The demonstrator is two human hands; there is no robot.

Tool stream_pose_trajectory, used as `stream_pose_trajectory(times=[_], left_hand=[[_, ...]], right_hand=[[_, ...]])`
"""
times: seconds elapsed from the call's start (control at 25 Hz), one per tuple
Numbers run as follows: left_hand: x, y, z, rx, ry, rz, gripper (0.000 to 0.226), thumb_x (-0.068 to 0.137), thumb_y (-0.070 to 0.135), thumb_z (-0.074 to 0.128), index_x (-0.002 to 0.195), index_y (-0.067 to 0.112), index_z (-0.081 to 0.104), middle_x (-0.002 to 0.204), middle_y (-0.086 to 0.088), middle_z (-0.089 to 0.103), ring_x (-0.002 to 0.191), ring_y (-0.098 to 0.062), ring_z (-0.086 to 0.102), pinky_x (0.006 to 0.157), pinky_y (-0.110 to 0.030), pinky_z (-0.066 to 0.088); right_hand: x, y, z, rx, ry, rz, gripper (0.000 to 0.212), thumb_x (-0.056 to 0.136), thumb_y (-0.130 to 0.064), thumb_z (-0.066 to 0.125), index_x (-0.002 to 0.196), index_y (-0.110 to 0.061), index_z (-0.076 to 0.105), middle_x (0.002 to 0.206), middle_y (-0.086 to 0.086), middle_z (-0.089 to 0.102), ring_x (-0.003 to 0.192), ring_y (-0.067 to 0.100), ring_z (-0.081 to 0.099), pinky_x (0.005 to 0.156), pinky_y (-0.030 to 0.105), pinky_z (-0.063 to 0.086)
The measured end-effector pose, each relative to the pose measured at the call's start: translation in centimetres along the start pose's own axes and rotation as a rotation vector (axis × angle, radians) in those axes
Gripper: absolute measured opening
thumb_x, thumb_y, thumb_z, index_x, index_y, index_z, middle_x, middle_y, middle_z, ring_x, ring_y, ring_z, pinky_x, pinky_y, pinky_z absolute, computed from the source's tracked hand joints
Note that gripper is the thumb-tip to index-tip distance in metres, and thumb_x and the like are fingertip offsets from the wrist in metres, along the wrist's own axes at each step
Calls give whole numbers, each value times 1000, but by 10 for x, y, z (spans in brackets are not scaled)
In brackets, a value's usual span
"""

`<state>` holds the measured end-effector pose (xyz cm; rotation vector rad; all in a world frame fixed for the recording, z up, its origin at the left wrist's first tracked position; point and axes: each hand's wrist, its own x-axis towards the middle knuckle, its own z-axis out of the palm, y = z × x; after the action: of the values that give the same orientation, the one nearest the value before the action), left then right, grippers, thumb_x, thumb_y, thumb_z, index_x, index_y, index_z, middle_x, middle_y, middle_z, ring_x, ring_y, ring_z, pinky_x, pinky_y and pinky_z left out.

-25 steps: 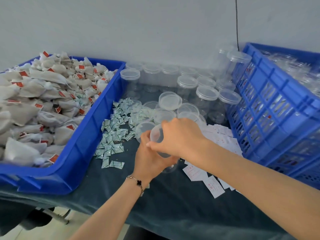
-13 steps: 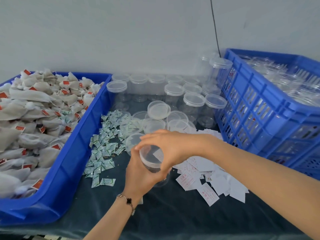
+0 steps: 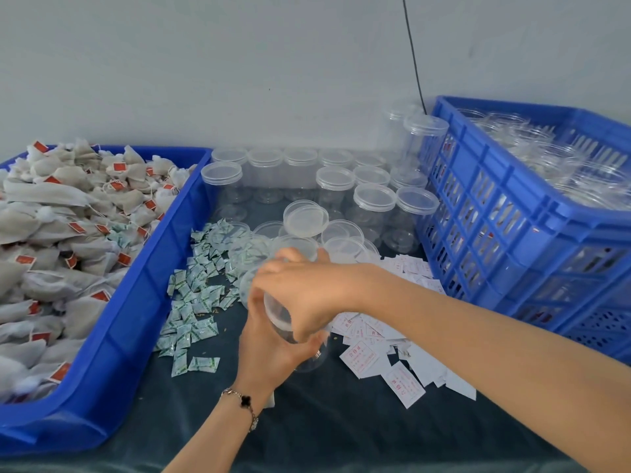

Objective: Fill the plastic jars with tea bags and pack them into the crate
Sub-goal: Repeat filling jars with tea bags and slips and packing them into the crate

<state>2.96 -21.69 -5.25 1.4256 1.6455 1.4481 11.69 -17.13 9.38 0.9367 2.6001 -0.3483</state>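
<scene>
My left hand (image 3: 269,349) grips a clear plastic jar (image 3: 312,355) from below, tilted over the dark table. My right hand (image 3: 300,291) curls over the jar's top, fingers round its clear lid (image 3: 278,317). Beige tea bags (image 3: 61,227) with red tags fill the blue bin (image 3: 112,339) on the left. The blue slatted crate (image 3: 512,240) on the right holds several clear jars (image 3: 560,172). Whether the held jar has anything inside is hidden by my hands.
Several lidded empty jars (image 3: 374,203) stand at the back against the wall. Loose clear lids (image 3: 304,220) lie behind my hands. Small green-white sachets (image 3: 194,302) are scattered left of centre, white paper slips (image 3: 382,356) to the right. A black cable (image 3: 413,52) hangs down the wall.
The view has tilted up and shifted, showing more wall. My right hand has turned further over the jar's top while my left keeps holding the jar.
</scene>
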Motion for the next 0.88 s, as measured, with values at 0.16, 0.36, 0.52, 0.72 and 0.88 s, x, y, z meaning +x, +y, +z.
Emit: stream_pose_trajectory(times=[0.16,0.36,0.52,0.72,0.88], left_hand=[[0,4,1,40,-3,70,70,45,62,71,104,43,39,105,46,39,94,19,50,66,-2,42],[-2,1,0,-9,19,9,79,39,60,76,108,45,39,100,38,50,89,8,58,71,-26,52],[-1,1,0,0,5,3,87,41,60,76,113,54,27,104,19,60,95,-6,64,76,-31,53],[-3,6,1,-9,30,43,71,42,62,76,101,63,37,107,20,56,94,3,60,78,-27,52],[-3,4,0,13,13,15,83,41,64,73,112,39,39,103,34,49,94,2,59,77,-30,53]], right_hand=[[3,-5,9,-145,249,119,77,79,-69,50,141,-30,30,144,14,34,132,37,30,94,54,33],[2,-6,11,-82,249,222,39,77,-52,56,103,-23,49,84,1,47,87,25,49,50,27,24],[1,4,1,65,21,27,70,67,-23,72,126,-35,36,119,-2,38,111,25,34,75,40,39],[6,-2,9,-159,359,281,68,76,-77,43,112,-19,49,86,4,52,81,26,51,59,29,33],[4,-2,-3,-71,155,203,45,75,-57,60,100,-20,54,82,-1,51,76,21,50,51,27,30]])
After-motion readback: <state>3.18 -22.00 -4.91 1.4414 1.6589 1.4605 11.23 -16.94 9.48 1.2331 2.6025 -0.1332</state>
